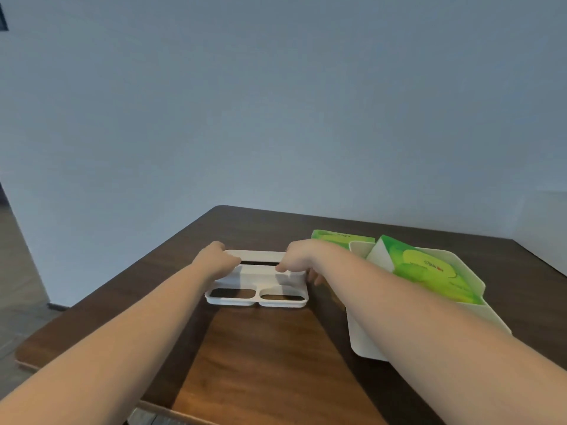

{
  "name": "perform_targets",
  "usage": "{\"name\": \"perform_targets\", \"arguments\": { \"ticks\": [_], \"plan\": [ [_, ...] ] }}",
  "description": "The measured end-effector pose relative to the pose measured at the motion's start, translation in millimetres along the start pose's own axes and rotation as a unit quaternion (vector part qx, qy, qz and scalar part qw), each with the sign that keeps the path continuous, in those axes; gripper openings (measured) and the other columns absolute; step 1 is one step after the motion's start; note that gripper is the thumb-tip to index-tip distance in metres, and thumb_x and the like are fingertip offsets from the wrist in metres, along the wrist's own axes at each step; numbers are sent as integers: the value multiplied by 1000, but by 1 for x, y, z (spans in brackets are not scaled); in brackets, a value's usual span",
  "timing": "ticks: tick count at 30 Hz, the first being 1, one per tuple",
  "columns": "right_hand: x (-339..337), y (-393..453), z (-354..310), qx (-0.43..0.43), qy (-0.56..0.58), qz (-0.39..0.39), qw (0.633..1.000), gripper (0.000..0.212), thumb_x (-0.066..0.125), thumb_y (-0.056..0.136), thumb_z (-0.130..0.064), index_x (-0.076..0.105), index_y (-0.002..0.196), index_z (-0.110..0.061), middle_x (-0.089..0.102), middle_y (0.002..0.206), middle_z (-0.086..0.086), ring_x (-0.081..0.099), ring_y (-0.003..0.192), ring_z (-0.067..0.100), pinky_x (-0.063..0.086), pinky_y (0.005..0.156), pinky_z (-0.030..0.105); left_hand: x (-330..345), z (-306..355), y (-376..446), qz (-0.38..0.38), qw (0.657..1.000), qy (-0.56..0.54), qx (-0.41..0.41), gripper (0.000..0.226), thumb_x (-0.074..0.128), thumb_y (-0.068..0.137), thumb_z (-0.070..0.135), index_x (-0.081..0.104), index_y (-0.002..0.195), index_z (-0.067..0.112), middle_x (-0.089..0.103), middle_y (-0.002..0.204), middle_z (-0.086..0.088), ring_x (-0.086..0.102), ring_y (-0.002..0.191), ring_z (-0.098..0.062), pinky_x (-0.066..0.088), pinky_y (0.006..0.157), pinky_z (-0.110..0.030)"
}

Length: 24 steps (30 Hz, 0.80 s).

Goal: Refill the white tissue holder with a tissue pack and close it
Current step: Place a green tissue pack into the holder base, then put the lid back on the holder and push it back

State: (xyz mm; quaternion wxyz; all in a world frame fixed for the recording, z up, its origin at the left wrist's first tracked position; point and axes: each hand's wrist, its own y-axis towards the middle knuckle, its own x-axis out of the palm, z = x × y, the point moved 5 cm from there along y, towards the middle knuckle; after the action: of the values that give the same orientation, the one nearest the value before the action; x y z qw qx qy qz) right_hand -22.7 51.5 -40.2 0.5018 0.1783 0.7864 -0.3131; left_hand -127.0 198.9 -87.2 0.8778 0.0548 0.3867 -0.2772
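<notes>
Gripping the white lid [257,282] with our left hand [214,260] and right hand [302,259], we keep it on the tabletop [260,348]. Right of it, the tissue pack [429,268] sits in the holder [368,342].

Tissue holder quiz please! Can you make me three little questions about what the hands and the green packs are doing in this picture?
1. True or false: both hands grip the white lid.
2. Where is the nearer green tissue pack? A) inside the open white holder body B) under the lid C) on the floor
3. Fill in: the second green pack lies behind the holder body on the brown ____.

Key:
1. True: the left hand and right hand each hold one end of the lid.
2. A: it leans tilted in the body, which has no lid on it.
3. table.
</notes>
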Motion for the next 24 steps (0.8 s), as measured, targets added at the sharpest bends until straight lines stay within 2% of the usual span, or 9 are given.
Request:
{"name": "perform_targets", "arguments": {
  "ticks": [3, 7, 11, 14, 16, 17, 19, 22, 24],
  "plan": [
    [2, 3, 3, 21, 49, 2, 999, 48, 44, 101, -24, 38, 144, -4, 40, 149, 14, 48, 130, 30, 42, 108, 39, 2, -3, 1, 0, 1000, -13, -15, 58, 57, 90, 20, 39, 144, 6, 43, 147, -12, 42, 134, -31, 40, 106, -40],
    [-2, 8, 10, 67, 177, 9, 982, 50, 49, 97, -25, 36, 143, -8, 43, 142, 19, 57, 119, 33, 50, 100, 41, -7, -3, -3, 57, 997, -55, -20, 27, 55, 88, 12, 58, 115, 8, 57, 100, -8, 50, 98, -28, 43, 85, -33],
    [-28, 6, 19, 43, 287, 62, 955, 22, 56, 92, -18, 54, 110, -6, 60, 116, 14, 63, 99, 31, 55, 91, 40, -28, 18, -15, 138, 986, -87, 16, 46, 58, 86, 15, 55, 131, 7, 59, 130, -13, 55, 118, -32, 47, 101, -39],
    [-59, -8, 35, 17, 340, 111, 934, 8, 54, 91, -7, 50, 98, -7, 55, 101, 12, 55, 87, 28, 52, 81, 37, -37, 45, -25, 152, 979, -127, 44, 51, 60, 85, 20, 51, 133, 9, 58, 130, -9, 57, 116, -32, 48, 92, -34],
    [-78, -19, 51, 20, 349, 143, 926, 11, 53, 91, -3, 47, 99, -8, 53, 98, 11, 52, 86, 27, 51, 71, 34, -37, 66, -32, 145, 977, -141, 68, 32, 61, 82, 23, 63, 112, 11, 65, 104, -8, 64, 90, -28, 46, 72, -25],
    [-86, -24, 60, 22, 354, 160, 921, 12, 52, 91, -2, 47, 99, -9, 53, 94, 10, 50, 86, 26, 49, 64, 31, -35, 76, -38, 149, 975, -148, 75, 14, 60, 80, 24, 65, 88, 13, 63, 80, -7, 60, 68, -24, 42, 59, -24],
    [-99, -36, 82, 35, 364, 192, 911, 12, 52, 91, -4, 47, 99, -10, 52, 89, 9, 51, 81, 26, 46, 58, 30, -26, 95, -47, 149, 967, -187, 92, 24, 59, 76, 20, 49, 55, 14, 43, 51, -1, 38, 46, -19, 29, 47, -23],
    [-111, -54, 118, 56, 366, 224, 901, 9, 52, 92, -7, 47, 99, -9, 52, 85, 8, 50, 64, 22, 44, 55, 31, -10, 118, -60, 141, 960, -217, 107, 28, 59, 78, 17, 48, 52, 16, 44, 51, 0, 42, 55, -23, 36, 52, -23],
    [-111, -65, 142, 73, 360, 222, 903, 9, 53, 92, -7, 48, 99, -9, 54, 95, 11, 54, 74, 27, 49, 64, 34, 3, 133, -68, 117, 966, -198, 119, 12, 60, 83, 20, 63, 73, 14, 59, 69, -3, 55, 72, -26, 50, 68, -27]
  ]
}}
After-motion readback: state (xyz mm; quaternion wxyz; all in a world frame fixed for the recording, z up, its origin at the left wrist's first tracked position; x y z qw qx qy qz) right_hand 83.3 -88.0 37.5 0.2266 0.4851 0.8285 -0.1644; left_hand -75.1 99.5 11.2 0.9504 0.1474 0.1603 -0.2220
